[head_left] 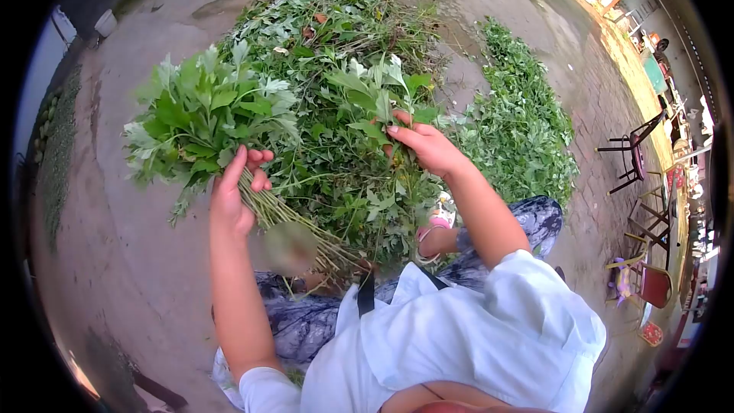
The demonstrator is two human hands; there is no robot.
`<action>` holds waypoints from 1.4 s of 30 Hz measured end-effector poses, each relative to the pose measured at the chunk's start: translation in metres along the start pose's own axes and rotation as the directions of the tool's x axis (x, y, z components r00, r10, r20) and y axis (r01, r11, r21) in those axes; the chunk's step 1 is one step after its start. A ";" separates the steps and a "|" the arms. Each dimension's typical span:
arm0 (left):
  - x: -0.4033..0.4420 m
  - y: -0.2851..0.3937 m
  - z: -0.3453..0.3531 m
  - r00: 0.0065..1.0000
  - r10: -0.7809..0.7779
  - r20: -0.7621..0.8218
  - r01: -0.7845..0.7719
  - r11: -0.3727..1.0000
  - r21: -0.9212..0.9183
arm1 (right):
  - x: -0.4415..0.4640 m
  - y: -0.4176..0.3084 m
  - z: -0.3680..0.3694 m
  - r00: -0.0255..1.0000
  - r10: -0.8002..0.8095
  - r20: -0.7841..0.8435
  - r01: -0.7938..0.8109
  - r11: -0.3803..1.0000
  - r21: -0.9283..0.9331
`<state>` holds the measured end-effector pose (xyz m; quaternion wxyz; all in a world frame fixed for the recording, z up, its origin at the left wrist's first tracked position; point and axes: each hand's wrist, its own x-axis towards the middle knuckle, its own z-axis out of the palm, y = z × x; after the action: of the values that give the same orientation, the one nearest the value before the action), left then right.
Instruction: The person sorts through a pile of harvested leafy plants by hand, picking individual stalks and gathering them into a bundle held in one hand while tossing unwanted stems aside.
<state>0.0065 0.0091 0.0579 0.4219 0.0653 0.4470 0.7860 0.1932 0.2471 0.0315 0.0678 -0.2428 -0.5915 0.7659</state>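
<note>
A thick bunch of leafy green stems (pixel 202 111) is gripped in my left hand (pixel 235 195), with the leaves fanned out at the upper left and the bare stems slanting down toward my lap. My right hand (pixel 424 145) pinches a smaller leafy sprig (pixel 375 92), fingers closed around its stalk. Between and beyond both hands spreads a large heap of cut leafy stems (pixel 321 38) on the ground. Some stem ends near my knees are blurred over.
A second, longer pile of green leaves (pixel 520 115) lies to the right on the concrete ground (pixel 122 206). Chairs (pixel 634 149) stand along the right side. A white bucket (pixel 105 23) sits at the far left. My sandalled foot (pixel 436 229) rests beside the heap.
</note>
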 end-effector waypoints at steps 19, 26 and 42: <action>0.026 -0.040 0.041 0.993 -0.074 0.087 0.075 0.997 -0.004 | 0.016 -0.028 0.045 0.982 -0.098 0.159 0.159 0.889 -0.429; 0.028 -0.039 0.033 0.996 -0.080 0.044 0.082 0.996 -0.036 | 0.027 -0.051 0.020 0.999 -0.029 0.021 0.035 0.849 -0.527; 0.024 -0.029 0.014 0.998 -0.042 -0.055 0.038 0.996 -0.076 | 0.038 -0.039 0.062 0.910 -0.172 0.378 0.412 0.492 -0.767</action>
<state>0.0158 0.0426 0.0380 0.4268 0.0180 0.4302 0.7953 0.1247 0.2188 0.0682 -0.0012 -0.0419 -0.9185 0.3931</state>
